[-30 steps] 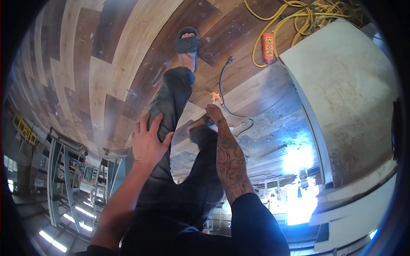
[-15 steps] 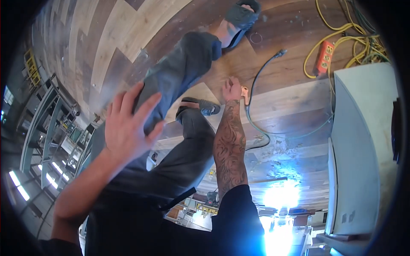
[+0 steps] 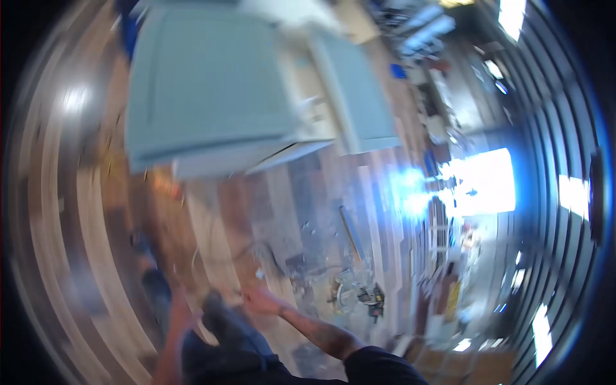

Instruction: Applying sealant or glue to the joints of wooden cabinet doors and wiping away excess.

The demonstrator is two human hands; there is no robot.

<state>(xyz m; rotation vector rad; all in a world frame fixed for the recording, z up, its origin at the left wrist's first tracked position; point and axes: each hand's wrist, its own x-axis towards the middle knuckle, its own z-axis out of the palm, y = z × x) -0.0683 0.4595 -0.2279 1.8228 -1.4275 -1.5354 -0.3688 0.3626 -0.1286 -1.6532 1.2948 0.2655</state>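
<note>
My right hand (image 3: 260,300) reaches out low over the wood-plank floor, its fingers smeared by motion. Just beyond it is a small pale thing (image 3: 260,274), too blurred to name, and a dark cord (image 3: 273,253) curves across the boards near it. My left hand (image 3: 181,308) hangs beside my legs, and blur hides its fingers. I cannot make out anything held in either hand.
A blue-green cabinet (image 3: 208,83) stands ahead, with a matching panel (image 3: 359,96) at its right. An orange outlet box (image 3: 167,185) lies by its near corner. Right of my hands are a power saw (image 3: 353,295) and a thin bar (image 3: 351,232). Bright daylight glares at right.
The view has swung up and right, bringing the cabinet front and saw into sight. My left hand has dropped from its raised, spread pose. The right still reaches low.
</note>
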